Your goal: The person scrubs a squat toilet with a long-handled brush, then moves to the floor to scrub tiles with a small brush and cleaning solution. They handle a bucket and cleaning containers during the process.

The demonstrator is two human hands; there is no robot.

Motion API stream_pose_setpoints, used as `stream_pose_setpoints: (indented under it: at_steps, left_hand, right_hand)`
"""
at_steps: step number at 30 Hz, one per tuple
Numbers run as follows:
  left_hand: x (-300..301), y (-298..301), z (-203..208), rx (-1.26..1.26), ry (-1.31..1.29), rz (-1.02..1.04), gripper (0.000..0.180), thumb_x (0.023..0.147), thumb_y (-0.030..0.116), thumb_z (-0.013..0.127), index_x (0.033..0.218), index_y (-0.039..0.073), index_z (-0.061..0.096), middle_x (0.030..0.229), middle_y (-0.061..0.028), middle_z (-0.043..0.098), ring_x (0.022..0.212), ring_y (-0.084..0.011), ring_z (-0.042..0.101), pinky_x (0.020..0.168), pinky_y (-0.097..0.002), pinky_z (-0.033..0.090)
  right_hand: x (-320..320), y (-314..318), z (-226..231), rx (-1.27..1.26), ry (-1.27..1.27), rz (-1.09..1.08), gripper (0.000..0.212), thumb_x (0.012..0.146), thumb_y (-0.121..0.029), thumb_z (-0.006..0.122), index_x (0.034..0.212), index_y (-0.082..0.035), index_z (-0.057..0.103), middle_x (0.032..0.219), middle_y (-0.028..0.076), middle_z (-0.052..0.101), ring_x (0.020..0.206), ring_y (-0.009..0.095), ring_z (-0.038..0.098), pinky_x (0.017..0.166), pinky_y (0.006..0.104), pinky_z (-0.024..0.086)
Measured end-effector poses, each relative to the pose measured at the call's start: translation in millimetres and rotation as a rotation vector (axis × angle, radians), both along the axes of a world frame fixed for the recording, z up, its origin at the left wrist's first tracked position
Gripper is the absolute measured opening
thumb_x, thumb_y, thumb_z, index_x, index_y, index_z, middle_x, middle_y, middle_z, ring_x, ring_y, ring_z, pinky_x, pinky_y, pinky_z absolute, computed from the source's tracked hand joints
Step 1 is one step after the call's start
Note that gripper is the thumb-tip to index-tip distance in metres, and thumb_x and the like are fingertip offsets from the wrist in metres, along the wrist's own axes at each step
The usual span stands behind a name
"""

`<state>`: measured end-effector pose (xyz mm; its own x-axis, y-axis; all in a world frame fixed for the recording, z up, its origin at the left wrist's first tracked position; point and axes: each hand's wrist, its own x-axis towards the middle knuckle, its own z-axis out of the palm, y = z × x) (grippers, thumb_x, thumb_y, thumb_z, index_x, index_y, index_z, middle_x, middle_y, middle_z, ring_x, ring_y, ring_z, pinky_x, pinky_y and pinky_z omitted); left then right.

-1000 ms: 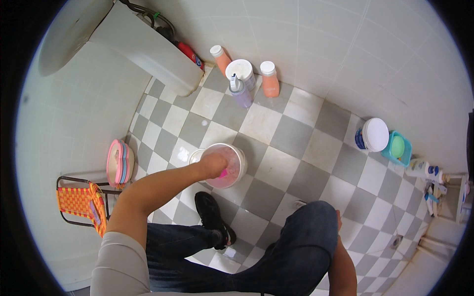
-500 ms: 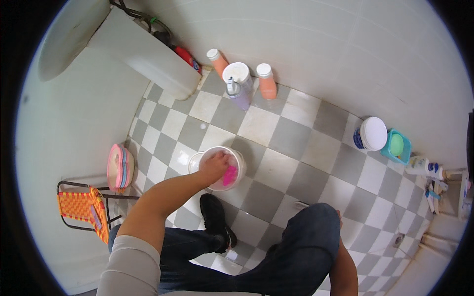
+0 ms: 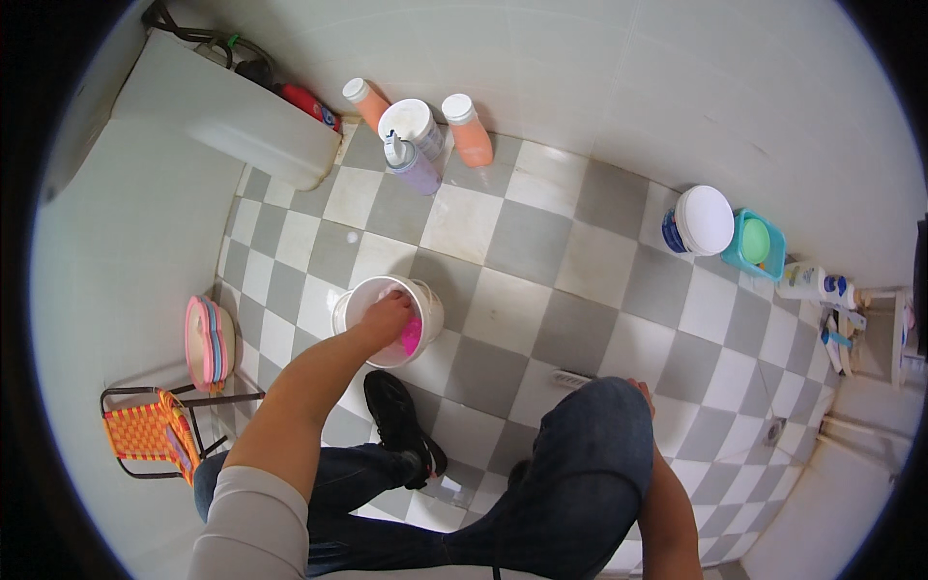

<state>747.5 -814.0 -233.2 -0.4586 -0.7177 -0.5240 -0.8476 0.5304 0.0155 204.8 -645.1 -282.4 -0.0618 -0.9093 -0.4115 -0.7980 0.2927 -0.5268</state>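
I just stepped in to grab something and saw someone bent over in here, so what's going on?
A person has their left hand down inside a white bucket on the checkered floor, beside a bright pink thing. Whether that hand's grip has closed on anything is hard to tell. The right hand is at the right knee, mostly hidden. A purple bottle stands apart, near the wall.

Left hand [image 3: 390,316] ringed by white bucket [image 3: 434,313] — way out upward; black shoe [image 3: 391,404] in the way bodyward, passing room over floor tiles [image 3: 499,319] rightward.
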Motion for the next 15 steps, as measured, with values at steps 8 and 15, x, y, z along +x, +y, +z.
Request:
stream_pose_setpoints:
  at_steps: [8,15]
  left_hand:
    - [-5,-5,-11,0.090,0.016,-0.170,0.021,0.081,0.005,0.065,0.100,0.005,0.076,0.110,-0.0137,0.071,0.114,-0.0346,0.064,0.094,-0.0428,0.057]
    - [-11,-16,14,0.156,0.039,0.058,0.023,0.080,0.000,0.065,0.101,0.004,0.074,0.106,-0.0202,0.073,0.103,-0.0376,0.069,0.093,-0.0462,0.055]
  right_hand:
    - [-19,-3,5,-0.022,0.136,0.105,0.019,0.088,-0.024,0.063,0.104,-0.021,0.072,0.109,-0.002,0.063,0.109,0.025,0.057,0.086,0.0402,0.056]
    - [-8,-7,29,-0.030,0.075,0.050,0.018,0.087,-0.025,0.064,0.102,-0.020,0.072,0.108,-0.001,0.064,0.108,0.026,0.058,0.085,0.0405,0.057]
